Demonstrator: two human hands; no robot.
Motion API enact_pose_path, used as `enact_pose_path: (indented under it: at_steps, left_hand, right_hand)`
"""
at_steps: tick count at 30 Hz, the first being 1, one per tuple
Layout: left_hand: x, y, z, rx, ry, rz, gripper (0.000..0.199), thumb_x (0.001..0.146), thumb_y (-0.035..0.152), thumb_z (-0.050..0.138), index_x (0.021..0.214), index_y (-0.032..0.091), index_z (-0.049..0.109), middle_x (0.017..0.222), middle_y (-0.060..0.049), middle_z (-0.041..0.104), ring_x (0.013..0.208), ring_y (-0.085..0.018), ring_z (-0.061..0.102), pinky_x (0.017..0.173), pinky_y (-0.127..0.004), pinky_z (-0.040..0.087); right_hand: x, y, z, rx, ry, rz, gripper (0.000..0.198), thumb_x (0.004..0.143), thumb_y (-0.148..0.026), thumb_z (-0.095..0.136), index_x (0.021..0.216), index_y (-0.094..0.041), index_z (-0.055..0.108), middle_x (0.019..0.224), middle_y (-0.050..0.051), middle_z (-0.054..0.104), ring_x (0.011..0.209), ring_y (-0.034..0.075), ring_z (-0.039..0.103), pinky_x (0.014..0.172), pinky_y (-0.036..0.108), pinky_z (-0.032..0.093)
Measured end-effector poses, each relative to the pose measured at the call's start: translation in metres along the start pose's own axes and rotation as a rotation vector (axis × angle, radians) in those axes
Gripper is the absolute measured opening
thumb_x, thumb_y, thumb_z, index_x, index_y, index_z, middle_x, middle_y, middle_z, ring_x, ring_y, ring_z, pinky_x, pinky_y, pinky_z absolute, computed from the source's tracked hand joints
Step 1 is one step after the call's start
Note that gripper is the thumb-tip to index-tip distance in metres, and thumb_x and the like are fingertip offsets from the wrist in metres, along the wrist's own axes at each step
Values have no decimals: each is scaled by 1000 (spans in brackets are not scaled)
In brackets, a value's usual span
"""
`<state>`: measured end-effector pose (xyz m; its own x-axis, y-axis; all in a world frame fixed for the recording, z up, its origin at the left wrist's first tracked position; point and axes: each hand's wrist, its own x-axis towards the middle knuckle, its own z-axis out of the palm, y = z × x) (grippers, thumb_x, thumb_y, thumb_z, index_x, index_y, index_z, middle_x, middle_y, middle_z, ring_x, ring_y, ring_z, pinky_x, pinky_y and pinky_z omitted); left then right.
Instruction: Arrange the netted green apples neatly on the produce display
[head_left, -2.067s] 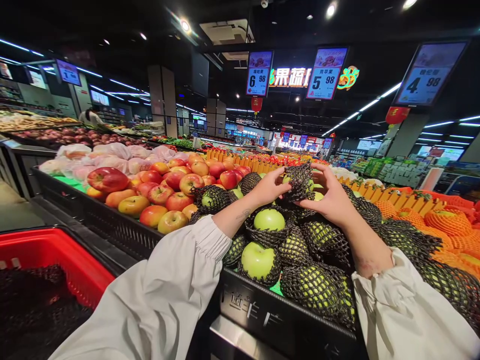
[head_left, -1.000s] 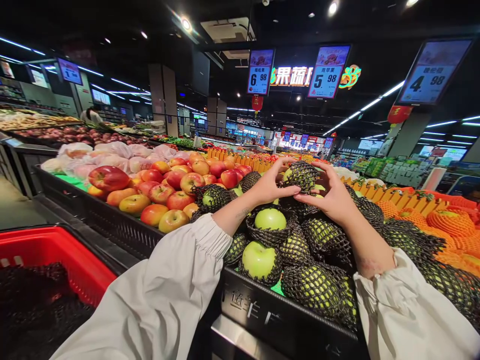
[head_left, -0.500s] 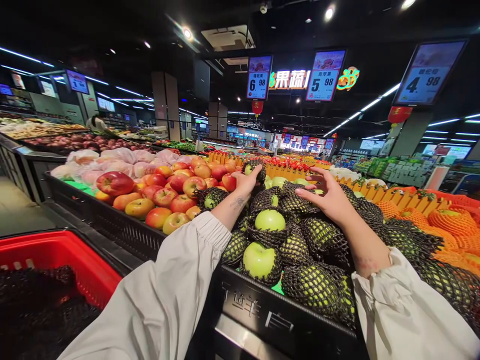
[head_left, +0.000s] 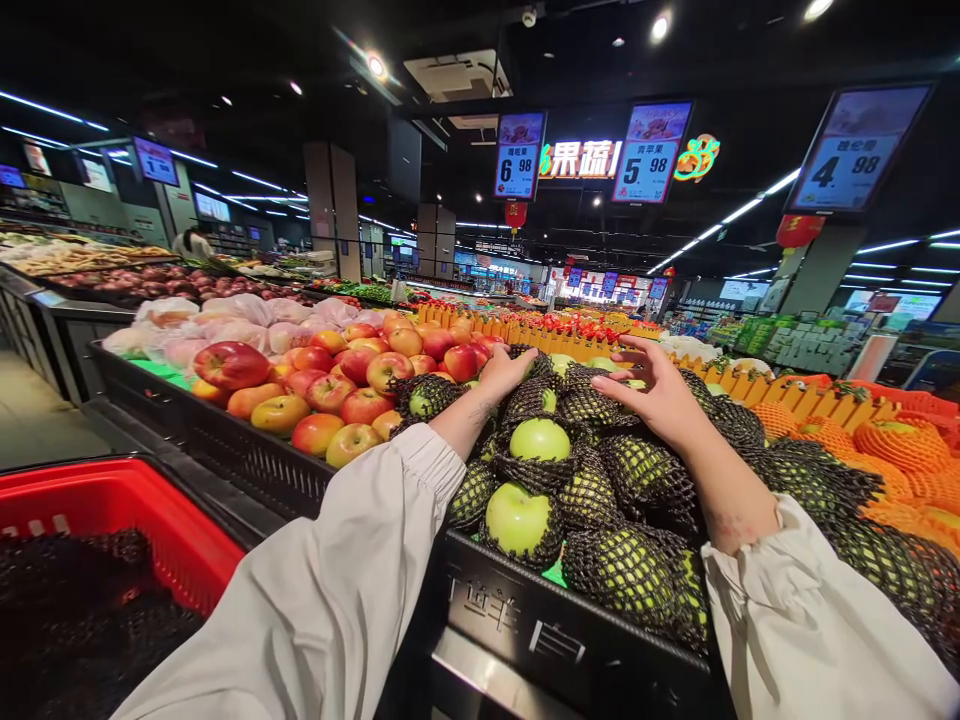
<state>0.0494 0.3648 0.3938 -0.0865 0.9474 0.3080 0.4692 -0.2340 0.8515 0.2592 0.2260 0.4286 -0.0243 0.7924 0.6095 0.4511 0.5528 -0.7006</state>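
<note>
My left hand (head_left: 504,376) is low over the back left of the green apples, its fingers curled round a green apple in a black foam net. Only a bit of that net shows past the thumb. Above the pile, my right hand (head_left: 651,385) holds nothing, with thumb and fingers apart and curved. Under both hands lie several green apples in black nets; a bare-topped green apple (head_left: 540,440) sits mid-pile, and another green apple (head_left: 519,520) pokes from its net at the front. They fill a black crate (head_left: 517,640).
Red-yellow apples (head_left: 364,405) lie to the left, pink-wrapped fruit (head_left: 247,320) beyond them. Orange-netted fruit (head_left: 904,450) is at the right. A red basket (head_left: 180,540) with dark netted contents stands at lower left. Price screens (head_left: 651,150) hang overhead.
My left hand has come down and slightly right with the netted green apple, which is now mostly hidden behind it. My right hand has hardly moved.
</note>
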Motion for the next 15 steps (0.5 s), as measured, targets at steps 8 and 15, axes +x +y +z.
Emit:
enact_pose_path:
  at_steps: [8, 15]
  left_hand:
    - [-11, 9, -13, 296, 149, -5, 60, 91, 64, 38, 124, 15, 49, 140, -27, 51, 133, -44, 46, 102, -53, 40]
    - [0, 7, -5, 245, -137, 47, 39, 71, 46, 72, 95, 19, 59, 116, -19, 67, 115, -40, 62, 98, -52, 46]
  right_hand:
    - [1, 1, -1, -16, -3, -6, 89, 58, -61, 86, 130, -25, 48, 130, 15, 56, 102, 27, 63, 97, 53, 52]
    - [3, 5, -1, -65, 4, -35, 87, 62, -63, 82, 133, -25, 48, 129, 15, 58, 104, 29, 63, 93, 54, 52]
